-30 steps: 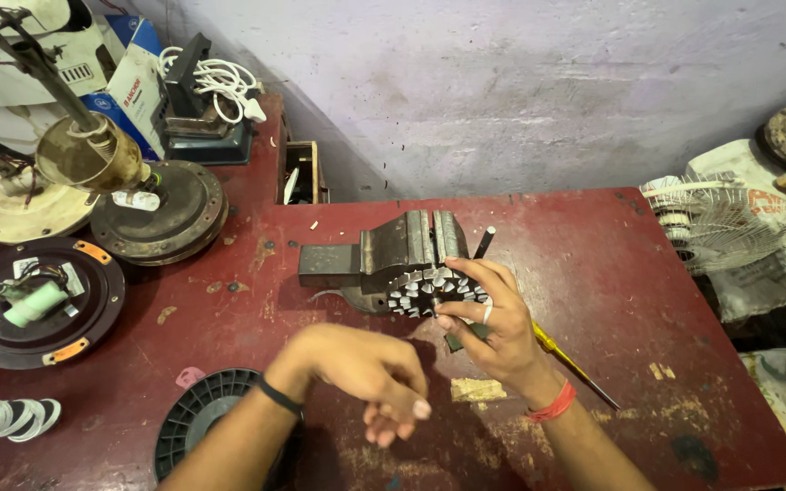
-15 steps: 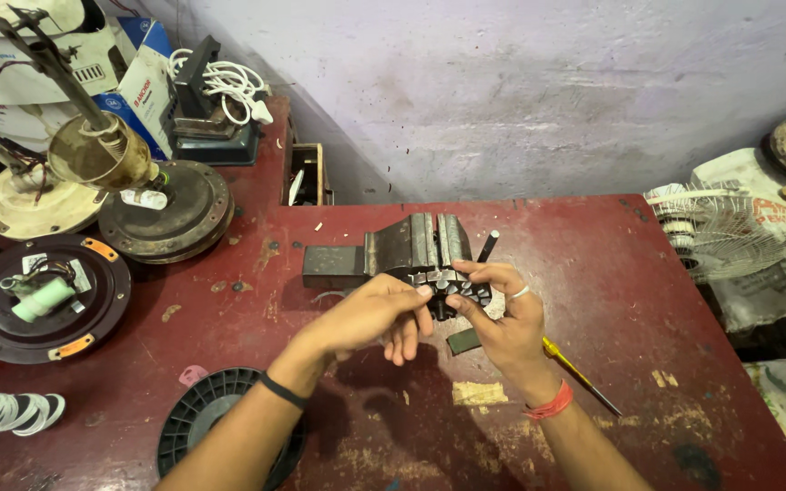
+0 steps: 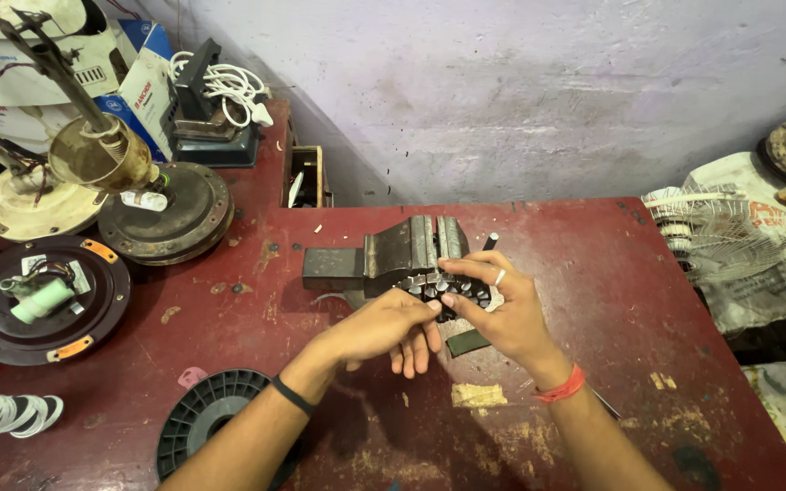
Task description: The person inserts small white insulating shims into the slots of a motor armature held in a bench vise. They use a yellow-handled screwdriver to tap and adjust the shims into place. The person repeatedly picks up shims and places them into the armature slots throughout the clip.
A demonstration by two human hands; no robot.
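**Both hands at the vise**

The left hand (image 3: 391, 329) and right hand (image 3: 500, 309) meet at the front of the bench vise (image 3: 391, 259), fingers pinching a small dark toothed part (image 3: 448, 293) beside its jaws. Right of the vise the red worktop (image 3: 593, 273) lies open to its edge; left of it, fan motor housings (image 3: 167, 218) crowd in. The hands hide most of the part.

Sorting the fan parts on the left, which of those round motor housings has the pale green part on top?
The black round housing nearest the left edge, with orange tabs; the brown one behind lacks it.
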